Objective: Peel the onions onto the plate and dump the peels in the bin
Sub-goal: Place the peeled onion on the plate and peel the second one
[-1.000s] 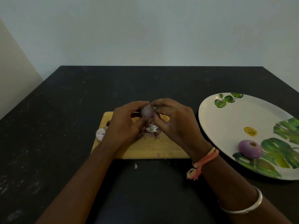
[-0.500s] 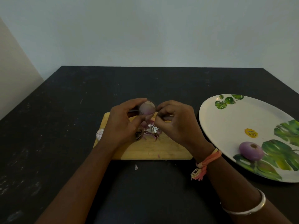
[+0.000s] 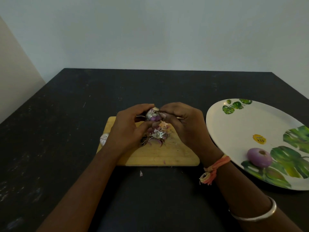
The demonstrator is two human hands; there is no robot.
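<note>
At centre frame we see the left hand [image 3: 127, 129] with thumb and fingers curled round a partly peeled onion [image 3: 153, 114], held just above a wooden cutting board [image 3: 160, 156]. The right hand [image 3: 182, 124] meets it from the right, fingertips pinching the onion's upper edge where papery skin shows. Directly below the onion, a heap of onion peels [image 3: 157, 134] lies on the board. At the board's left edge we see a pale bulb [image 3: 104, 138], partly hidden by the left wrist. At the right of the frame a leaf-patterned plate [image 3: 242, 128] holds one peeled onion [image 3: 259, 157] near its lower rim, beside a yellow sticker [image 3: 259, 138]. A peel scrap [image 3: 141, 173] lies on the black table [image 3: 66, 131] below the board.
</note>
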